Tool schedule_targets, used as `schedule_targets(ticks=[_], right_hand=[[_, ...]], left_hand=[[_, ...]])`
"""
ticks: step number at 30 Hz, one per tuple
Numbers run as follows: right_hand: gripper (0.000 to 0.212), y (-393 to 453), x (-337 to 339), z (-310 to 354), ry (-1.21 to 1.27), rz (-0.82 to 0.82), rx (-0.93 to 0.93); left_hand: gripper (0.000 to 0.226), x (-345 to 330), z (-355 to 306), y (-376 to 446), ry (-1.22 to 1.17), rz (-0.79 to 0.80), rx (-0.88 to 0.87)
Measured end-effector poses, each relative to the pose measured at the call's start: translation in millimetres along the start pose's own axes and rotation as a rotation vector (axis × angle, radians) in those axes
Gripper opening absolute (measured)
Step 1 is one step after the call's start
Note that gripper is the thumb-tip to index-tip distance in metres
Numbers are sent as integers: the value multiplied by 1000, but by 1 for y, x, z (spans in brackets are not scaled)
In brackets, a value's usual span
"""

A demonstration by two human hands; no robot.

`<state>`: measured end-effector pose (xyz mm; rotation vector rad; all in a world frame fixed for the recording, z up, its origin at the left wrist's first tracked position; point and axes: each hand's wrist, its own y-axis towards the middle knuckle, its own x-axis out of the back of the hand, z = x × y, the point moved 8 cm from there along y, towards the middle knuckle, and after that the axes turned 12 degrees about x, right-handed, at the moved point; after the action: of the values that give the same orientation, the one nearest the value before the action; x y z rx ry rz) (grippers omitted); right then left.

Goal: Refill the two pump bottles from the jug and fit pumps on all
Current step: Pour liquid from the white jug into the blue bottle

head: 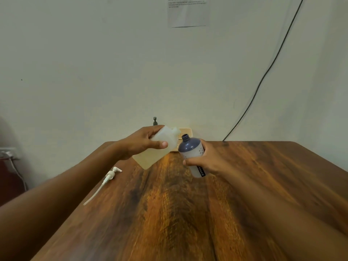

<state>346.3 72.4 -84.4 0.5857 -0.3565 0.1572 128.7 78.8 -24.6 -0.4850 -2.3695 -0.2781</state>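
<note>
Left hand (pixel 140 143) holds the translucent jug (pixel 159 147) above the far half of the tabletop (pixel 169 213); fingers wrapped over its top side, thumb across the near face, grip closed on the body. Jug is tilted, spout end raised toward the right and pointing at the bottle, lower end down-left; pale yellowish liquid sits in the lower part. Right hand (pixel 207 161) holds the dark blue bottle (pixel 192 153) just beside the jug, fingers closed round its lower body, thumb across the front over the pale label. Bottle is off the tabletop, leaning with its neck toward the jug; neck is open, no pump on it. Jug spout and bottle mouth are near each other but apart; no stream of liquid visible between them. White pump (pixel 111 175) with long dip tube lies flat on the tabletop at left, near the edge, well apart from both hands. Behind the jug, at the wall, a dark pump head (pixel 155 121) shows above the left hand; what it is fitted to is hidden. A beige tray (pixel 186 131) stands behind the bottle, mostly covered. Black cable (pixel 263 78) runs down the wall at right; a paper sheet (pixel 188 12) is fixed to the wall above.
</note>
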Motion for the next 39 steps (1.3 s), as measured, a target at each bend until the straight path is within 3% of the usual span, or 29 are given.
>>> schedule_targets(ticks=[13, 39], right_hand=[[60, -7, -1, -2, -21, 11, -6], [73, -23, -9, -1, -9, 34, -6]], left_hand=[[72, -4, -4, 5, 106, 18, 24], [89, 5, -28, 12, 351, 74, 53]])
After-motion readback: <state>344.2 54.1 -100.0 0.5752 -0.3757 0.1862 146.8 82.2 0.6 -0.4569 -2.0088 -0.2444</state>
